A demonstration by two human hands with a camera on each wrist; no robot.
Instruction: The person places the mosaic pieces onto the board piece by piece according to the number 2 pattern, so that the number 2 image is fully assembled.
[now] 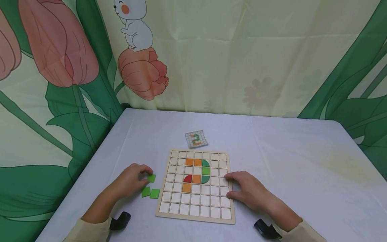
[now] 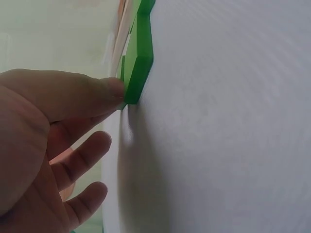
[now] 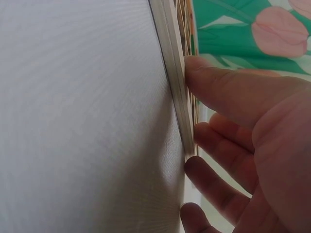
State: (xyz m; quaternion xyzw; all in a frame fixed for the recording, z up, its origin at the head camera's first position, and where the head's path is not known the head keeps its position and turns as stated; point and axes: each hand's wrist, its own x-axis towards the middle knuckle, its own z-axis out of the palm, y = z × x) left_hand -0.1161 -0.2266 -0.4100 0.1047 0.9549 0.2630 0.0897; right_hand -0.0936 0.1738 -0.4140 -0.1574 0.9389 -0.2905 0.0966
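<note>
My left hand (image 1: 131, 179) is at the left of the wooden grid board (image 1: 195, 220), thumb and index finger pinching a green square tile (image 1: 152, 178). Two more green tiles (image 1: 155, 193) lie just below it on the cloth. In the left wrist view, the thumb of my left hand (image 2: 58, 116) is right at the green tiles (image 2: 138, 58), and the other fingers spread away. My right hand (image 1: 249, 190) rests on the board's right edge with thumb and fingers loosely apart. The right wrist view has my right hand (image 3: 243, 141) beside the board's rim (image 3: 170, 53).
Orange tiles (image 1: 189, 162), green pieces (image 1: 205, 171) and a red quarter-round piece (image 1: 188, 178) sit in the board's cells. Behind the board lies a small pattern card (image 1: 196, 139). A white cloth (image 1: 287, 161) covers the table, and a printed curtain (image 1: 217, 67) hangs behind.
</note>
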